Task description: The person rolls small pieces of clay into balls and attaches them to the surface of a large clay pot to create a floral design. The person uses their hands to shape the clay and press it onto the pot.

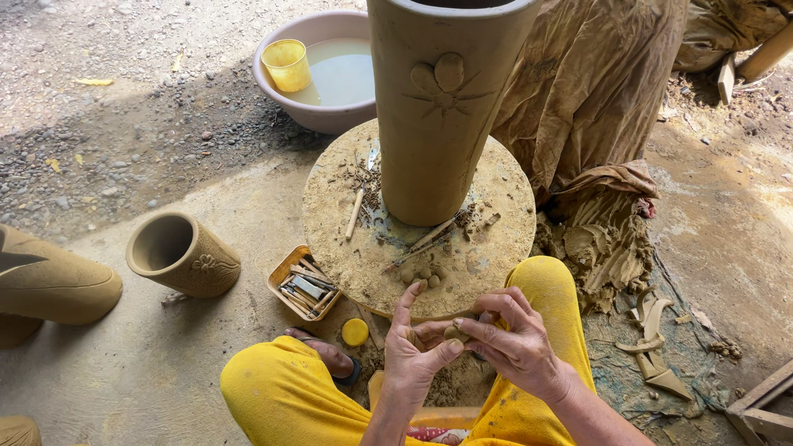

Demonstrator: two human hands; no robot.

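Note:
A tall unfired clay vase with a raised flower stands on a round, clay-crusted turntable. In front of it, over my lap in yellow trousers, my left hand lies palm up with fingers spread. My right hand pinches a small lump of clay against the left palm. Several small clay balls lie at the turntable's near edge. Thin wooden modelling sticks rest beside the vase base.
A pink basin of cloudy water holds a yellow cup. A shorter clay pot lies tilted at left, another pot beside it. A tray of tools and a yellow lid sit near my knee. Wet clay heap under brown cloth at right.

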